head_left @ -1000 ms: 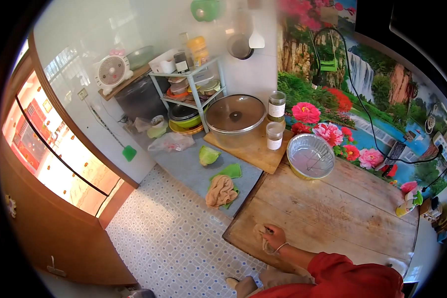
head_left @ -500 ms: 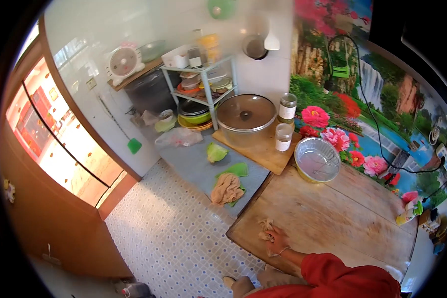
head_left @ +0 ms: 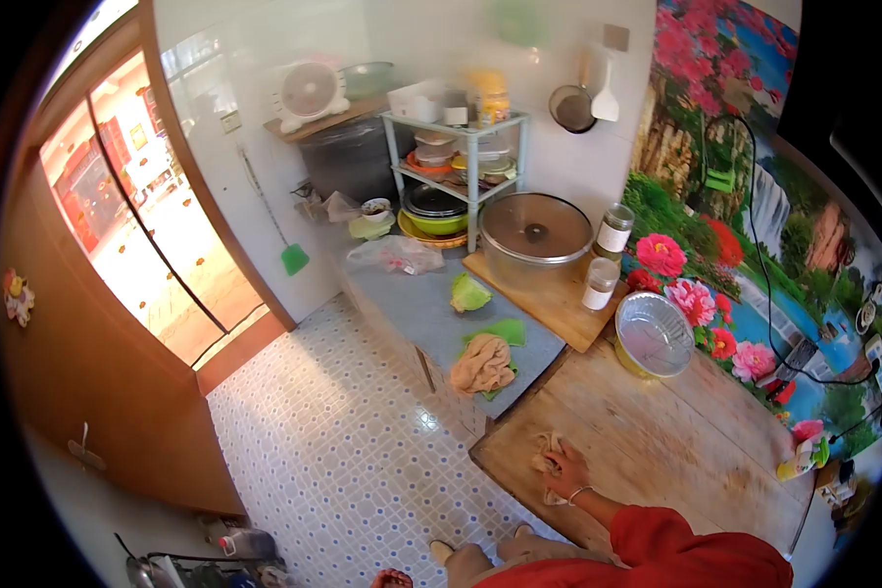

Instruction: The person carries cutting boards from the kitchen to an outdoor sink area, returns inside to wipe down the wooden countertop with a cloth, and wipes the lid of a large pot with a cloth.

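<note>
At the far left, a brown door (head_left: pixel 98 392) stands beside a bright doorway, and a green fly swatter (head_left: pixel 294 259) hangs against the white wall below a small fan (head_left: pixel 311 91). At the bottom edge a small mottled reddish shape (head_left: pixel 392 580) shows, too cut off to tell whether it is part of the left hand, so the left hand's state cannot be told. On the gray counter (head_left: pixel 431 312) lie a clear plastic bag (head_left: pixel 397 255), a piece of cabbage (head_left: pixel 470 292) and a crumpled brown cloth (head_left: pixel 482 365) on top of something green (head_left: pixel 509 331). A lidded pot (head_left: pixel 536 230) rests on a wooden board (head_left: pixel 578 331). Near the left corner of the wooden table (head_left: pixel 657 441), the right hand (head_left: pixel 566 474) presses down on a tan rag (head_left: pixel 547 455), its fingers bent over the bunched fabric, which lies flat against the planks. Two labeled glass jars stand at the board's right side, the front one (head_left: pixel 600 284) just ahead of the back one (head_left: pixel 614 228). Right of them a fluted silver basin (head_left: pixel 655 335) sits on the table, apart from the rag. At the far right stands a yellow-and-green bottle (head_left: pixel 804 459).
</note>
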`<state>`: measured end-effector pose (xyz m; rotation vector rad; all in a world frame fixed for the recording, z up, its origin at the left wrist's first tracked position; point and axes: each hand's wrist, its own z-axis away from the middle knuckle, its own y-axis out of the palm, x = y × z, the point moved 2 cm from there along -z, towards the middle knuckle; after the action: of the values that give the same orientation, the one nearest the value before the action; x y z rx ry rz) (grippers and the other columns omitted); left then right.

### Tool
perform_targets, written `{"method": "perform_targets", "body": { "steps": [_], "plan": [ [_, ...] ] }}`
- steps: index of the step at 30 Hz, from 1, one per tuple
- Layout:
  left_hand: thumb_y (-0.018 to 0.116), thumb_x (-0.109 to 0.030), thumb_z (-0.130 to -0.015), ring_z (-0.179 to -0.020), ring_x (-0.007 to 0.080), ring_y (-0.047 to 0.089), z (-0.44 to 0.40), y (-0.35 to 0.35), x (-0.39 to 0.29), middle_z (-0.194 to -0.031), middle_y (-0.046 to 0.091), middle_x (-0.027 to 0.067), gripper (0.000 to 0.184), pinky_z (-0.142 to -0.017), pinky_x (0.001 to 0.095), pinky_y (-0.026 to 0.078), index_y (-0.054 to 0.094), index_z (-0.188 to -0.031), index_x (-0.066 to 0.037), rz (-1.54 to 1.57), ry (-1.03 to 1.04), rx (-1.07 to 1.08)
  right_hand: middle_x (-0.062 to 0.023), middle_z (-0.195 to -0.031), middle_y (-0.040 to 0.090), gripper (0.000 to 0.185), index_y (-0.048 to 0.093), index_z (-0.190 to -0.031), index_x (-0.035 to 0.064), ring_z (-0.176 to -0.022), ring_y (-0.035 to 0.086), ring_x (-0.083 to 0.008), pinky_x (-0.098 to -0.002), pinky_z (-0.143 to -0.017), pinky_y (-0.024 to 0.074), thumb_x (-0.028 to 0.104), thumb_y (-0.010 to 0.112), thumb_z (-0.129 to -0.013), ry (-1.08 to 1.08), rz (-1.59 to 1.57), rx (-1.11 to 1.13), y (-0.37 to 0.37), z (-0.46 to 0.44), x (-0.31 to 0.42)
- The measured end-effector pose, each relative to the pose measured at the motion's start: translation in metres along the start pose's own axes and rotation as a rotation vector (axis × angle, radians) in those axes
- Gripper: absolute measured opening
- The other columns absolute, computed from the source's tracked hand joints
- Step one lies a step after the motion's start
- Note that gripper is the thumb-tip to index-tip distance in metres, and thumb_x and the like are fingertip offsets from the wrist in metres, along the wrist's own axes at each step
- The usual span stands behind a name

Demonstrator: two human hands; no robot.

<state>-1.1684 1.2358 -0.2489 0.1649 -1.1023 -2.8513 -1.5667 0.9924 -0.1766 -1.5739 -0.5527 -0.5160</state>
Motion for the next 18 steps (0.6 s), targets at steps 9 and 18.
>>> {"method": "perform_targets", "body": {
  "steps": [9, 18],
  "plan": [
    [0.053, -0.01, -0.071, -0.071, 0.0241, 0.054, -0.021, -0.025, -0.022, -0.07, 0.058, 0.0114, 0.01, -0.068, 0.0372, 0.046, 0.058, -0.069, -0.001, 0.112, 0.008, 0.025, -0.0172, -0.12, 0.046, 0.028, 0.062, -0.088, 0.0075, -0.109, 0.043, -0.0338, -0.0395, -0.092, 0.034, 0.014, 0.058, -0.062, -0.246, 0.092, -0.191, -0.004, -0.001, 0.059],
    [0.05, -0.009, -0.068, -0.061, 0.0233, 0.047, -0.006, -0.059, -0.052, -0.062, 0.05, 0.0093, 0.008, -0.059, 0.0347, 0.041, 0.049, -0.063, -0.004, 0.146, 0.084, -0.307, -0.0072, -0.077, 0.063, 0.015, 0.066, -0.083, 0.0066, -0.069, 0.059, -0.017, -0.0261, -0.062, 0.0463, 0.013, 0.058, -0.072, -0.133, -0.246, 0.5, 0.05, 0.012, 0.08]
  ]
}}
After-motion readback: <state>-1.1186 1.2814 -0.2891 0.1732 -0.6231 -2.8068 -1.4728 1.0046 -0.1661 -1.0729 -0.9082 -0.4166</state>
